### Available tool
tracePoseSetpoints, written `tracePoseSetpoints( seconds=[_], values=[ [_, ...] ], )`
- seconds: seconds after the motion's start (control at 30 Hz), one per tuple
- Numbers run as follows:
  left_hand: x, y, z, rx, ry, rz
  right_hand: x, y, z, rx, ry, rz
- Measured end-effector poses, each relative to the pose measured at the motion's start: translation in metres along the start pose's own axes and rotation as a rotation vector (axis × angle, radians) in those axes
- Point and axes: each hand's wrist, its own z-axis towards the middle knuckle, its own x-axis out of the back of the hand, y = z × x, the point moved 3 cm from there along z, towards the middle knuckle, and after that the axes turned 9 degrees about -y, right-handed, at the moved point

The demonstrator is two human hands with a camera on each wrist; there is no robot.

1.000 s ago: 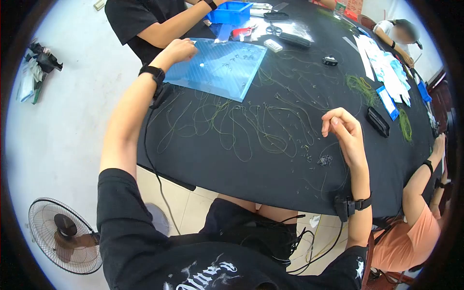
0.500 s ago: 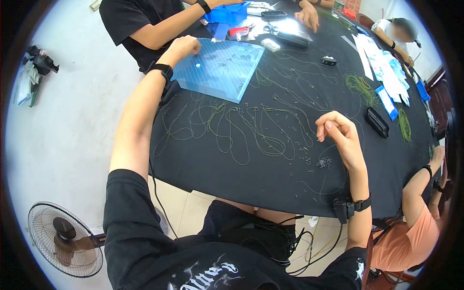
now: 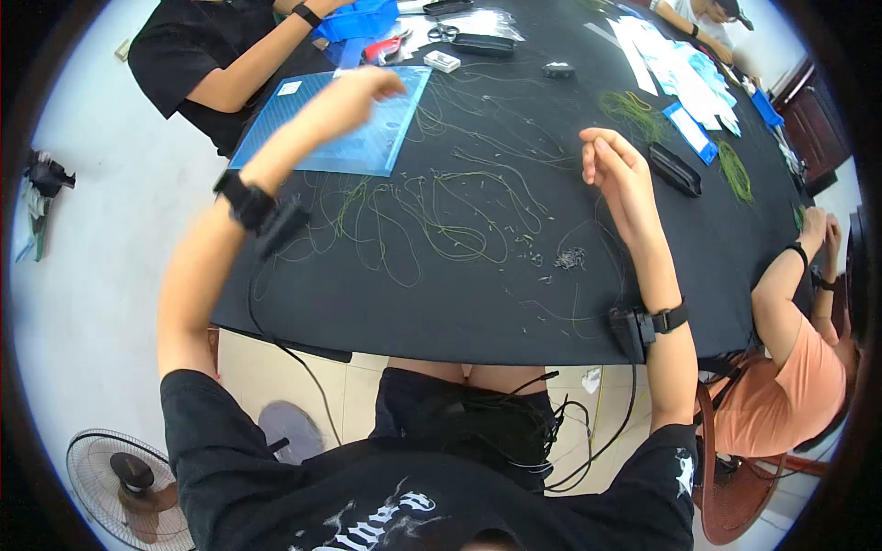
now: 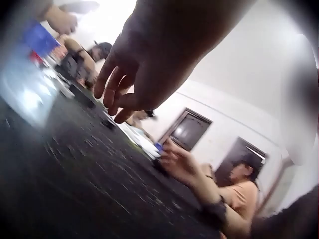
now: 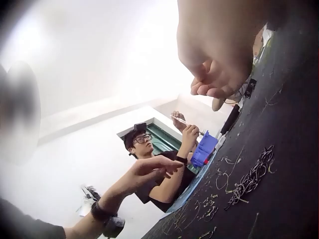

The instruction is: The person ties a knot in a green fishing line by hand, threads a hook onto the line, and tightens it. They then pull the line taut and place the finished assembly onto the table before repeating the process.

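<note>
My left hand (image 3: 344, 106), blurred, is over the translucent blue folder (image 3: 372, 151) at the table's left; its loosely bent fingers (image 4: 112, 84) show nothing between them in the left wrist view. Small dark hook-like bits lie on that folder, partly covered by the hand. Above the table on the right, my right hand (image 3: 620, 174) is raised with fingers lightly curled, the thumb (image 3: 602, 147) near them and no object visible between. Below it lies a pile of small grey hooks (image 3: 571, 259), larger in the right wrist view as a tangled heap (image 5: 251, 177). Green lines (image 3: 439, 241) loop across the black tabletop.
A blue bin (image 3: 367, 20), red-handled tool (image 3: 386, 46), scissors (image 3: 443, 34), and small white box (image 3: 442, 61) stand at the back. A black tray (image 3: 674, 169) and green line bundles (image 3: 735, 173) lie right. Other people sit around; cables run from my wrists.
My left hand has lifted from the folder and swung right across it. My right hand has moved slightly forward over the table. The head view has shifted, so table items appear further left.
</note>
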Motion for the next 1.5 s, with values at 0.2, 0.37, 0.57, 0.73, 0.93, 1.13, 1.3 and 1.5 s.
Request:
tracePoseSetpoints(
  seconds=[0.2,0.37,0.57,0.73,0.93,1.13,1.3,1.5],
  values=[
    [-0.055,0.192,-0.006,-0.238,-0.175,0.026,0.017,0.004,0.002,0.04,0.063,0.008],
    [-0.083,0.226,0.009,-0.251,-0.034,-0.015,0.023,0.006,0.002,0.068,0.071,0.026],
    [-0.1,0.226,0.023,-0.249,-0.067,0.044,0.022,0.006,0.003,0.054,0.053,0.03],
    [-0.093,0.222,0.027,-0.2,-0.009,-0.061,0.019,0.0,0.001,0.063,0.048,0.038],
    [-0.08,0.209,0.029,-0.061,0.026,-0.407,0.016,-0.002,-0.001,0.062,0.04,0.008],
    [-0.084,0.208,0.023,-0.153,0.031,-0.356,0.015,-0.001,0.0,0.057,0.025,-0.035],
    [-0.096,0.207,0.027,-0.175,0.005,-0.214,0.015,0.002,0.001,0.05,0.013,-0.051],
    [-0.099,0.199,0.028,-0.143,0.041,-0.293,0.013,-0.001,0.001,0.044,-0.063,-0.135]
  ],
)
